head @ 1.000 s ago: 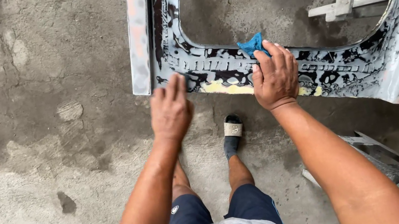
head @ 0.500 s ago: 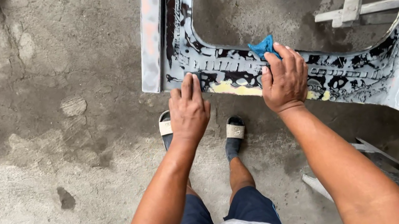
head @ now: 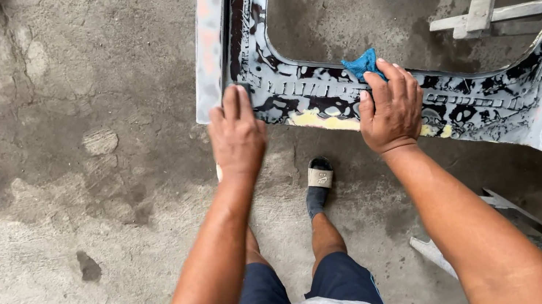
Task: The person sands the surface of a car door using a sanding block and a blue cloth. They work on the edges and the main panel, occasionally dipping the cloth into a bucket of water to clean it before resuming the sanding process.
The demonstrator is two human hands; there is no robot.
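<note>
Fingers (head: 388,79) on blue cloth (head: 361,63) (wet panel (head: 320,91))

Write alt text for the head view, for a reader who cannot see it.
Seen from above, a person's right hand presses a blue cloth onto a wet, grey, paint-mottled panel frame, while the left hand lies flat on the frame's corner. Below are the person's legs, a sandalled foot and a cracked concrete floor.
</note>
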